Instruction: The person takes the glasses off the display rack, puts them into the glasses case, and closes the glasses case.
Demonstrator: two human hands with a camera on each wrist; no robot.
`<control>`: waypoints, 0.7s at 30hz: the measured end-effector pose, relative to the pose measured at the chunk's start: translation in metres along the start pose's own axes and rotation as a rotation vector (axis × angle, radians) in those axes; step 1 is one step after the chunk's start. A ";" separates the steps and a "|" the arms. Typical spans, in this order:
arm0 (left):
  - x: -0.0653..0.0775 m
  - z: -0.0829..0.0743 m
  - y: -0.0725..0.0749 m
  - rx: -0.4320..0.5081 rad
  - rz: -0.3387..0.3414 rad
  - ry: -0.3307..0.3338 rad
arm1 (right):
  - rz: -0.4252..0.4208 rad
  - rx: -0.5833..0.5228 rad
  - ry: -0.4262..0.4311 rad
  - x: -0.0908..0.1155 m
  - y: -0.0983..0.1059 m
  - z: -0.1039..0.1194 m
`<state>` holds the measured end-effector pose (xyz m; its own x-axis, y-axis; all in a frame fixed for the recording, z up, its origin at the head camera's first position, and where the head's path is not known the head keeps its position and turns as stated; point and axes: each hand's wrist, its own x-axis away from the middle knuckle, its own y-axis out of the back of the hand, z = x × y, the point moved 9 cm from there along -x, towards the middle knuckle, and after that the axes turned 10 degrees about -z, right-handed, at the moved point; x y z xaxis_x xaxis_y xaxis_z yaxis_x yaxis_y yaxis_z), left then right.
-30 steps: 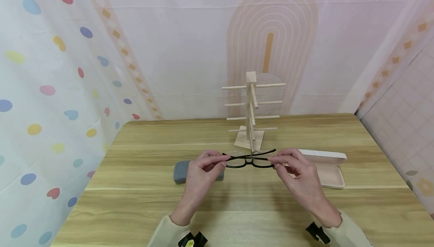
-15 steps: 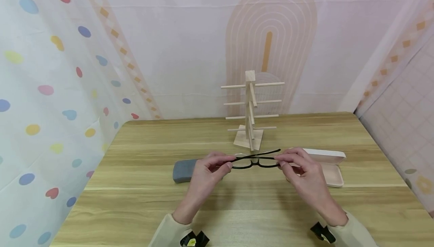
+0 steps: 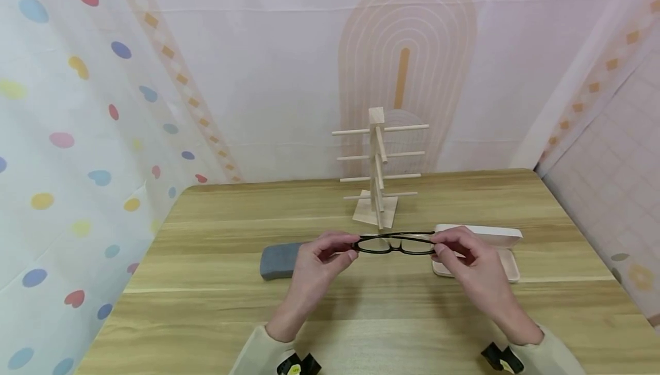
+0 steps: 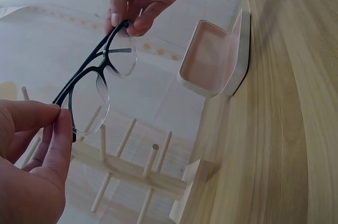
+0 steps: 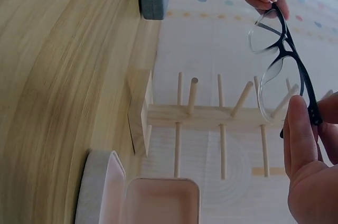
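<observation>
A pair of black-framed eyeglasses [image 3: 395, 249] with clear lenses is held up over the table between both hands. My left hand [image 3: 321, 263] pinches the frame's left end between thumb and fingers; my right hand [image 3: 474, 266] pinches its right end. In the left wrist view the eyeglasses [image 4: 101, 68] show both lenses, with the temples folded behind them. The right wrist view shows the thumb and fingers of the right hand [image 5: 311, 145] at the frame's hinge corner. Fingers hide both ends of the frame.
Behind the eyeglasses stands a wooden rack [image 3: 377, 157] with several pegs. A grey-blue glasses case [image 3: 278, 260] lies closed beside the left hand. A white case with pink lining [image 4: 208, 57] lies open behind the right hand. A patterned curtain [image 3: 289, 66] hangs along the table's back edge.
Both hands have shifted slightly right with the eyeglasses. The temple that stuck up at an angle now lies nearly level along the frame. The head view has turned a little.
</observation>
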<state>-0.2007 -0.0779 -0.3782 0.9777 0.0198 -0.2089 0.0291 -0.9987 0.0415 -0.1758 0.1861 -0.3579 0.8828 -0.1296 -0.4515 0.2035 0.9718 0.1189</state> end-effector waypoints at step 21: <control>-0.002 0.005 -0.026 0.026 -0.014 0.004 | 0.043 -0.010 0.017 -0.003 0.029 -0.002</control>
<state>-0.2048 -0.0521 -0.3833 0.9781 0.0334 -0.2054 0.0369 -0.9992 0.0132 -0.1736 0.2150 -0.3545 0.8832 -0.0846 -0.4614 0.1616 0.9783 0.1299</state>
